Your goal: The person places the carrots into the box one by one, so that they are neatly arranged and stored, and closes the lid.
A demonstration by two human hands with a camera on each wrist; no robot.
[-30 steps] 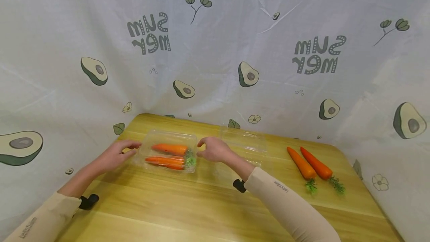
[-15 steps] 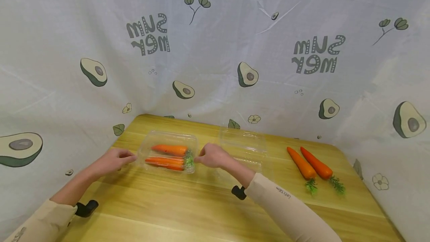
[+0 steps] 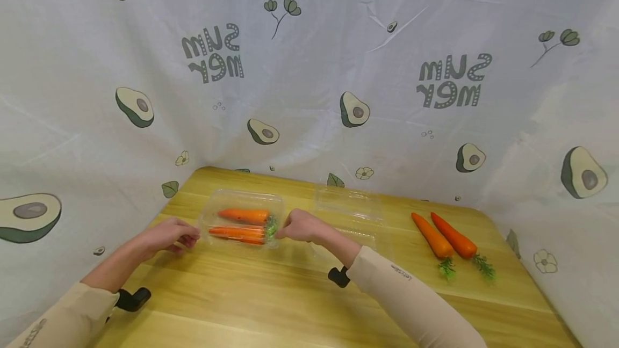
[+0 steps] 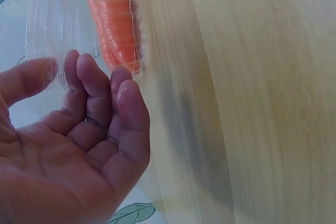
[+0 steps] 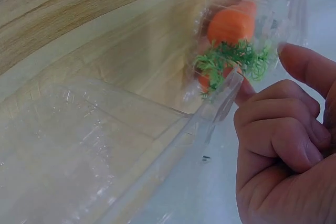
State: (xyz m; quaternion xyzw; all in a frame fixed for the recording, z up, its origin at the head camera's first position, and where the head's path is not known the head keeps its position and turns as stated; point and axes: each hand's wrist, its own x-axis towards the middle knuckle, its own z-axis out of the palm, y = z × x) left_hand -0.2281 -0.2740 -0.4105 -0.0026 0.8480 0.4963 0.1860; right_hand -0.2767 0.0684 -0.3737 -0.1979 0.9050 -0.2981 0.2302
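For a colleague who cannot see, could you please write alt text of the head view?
A person's left hand and right hand are at opposite ends of a clear plastic container holding carrots on a wooden tabletop. Further right are another clear plastic container and two loose carrots.

A clear, rectangular plastic box (image 3: 246, 201) sat flat near the far left corner of the tabletop (image 3: 290, 299). Inside, smooth orange tapered carrots (image 3: 244, 215) lay side by side, tips leftward, feathery green tops (image 3: 272, 225) toward the right.
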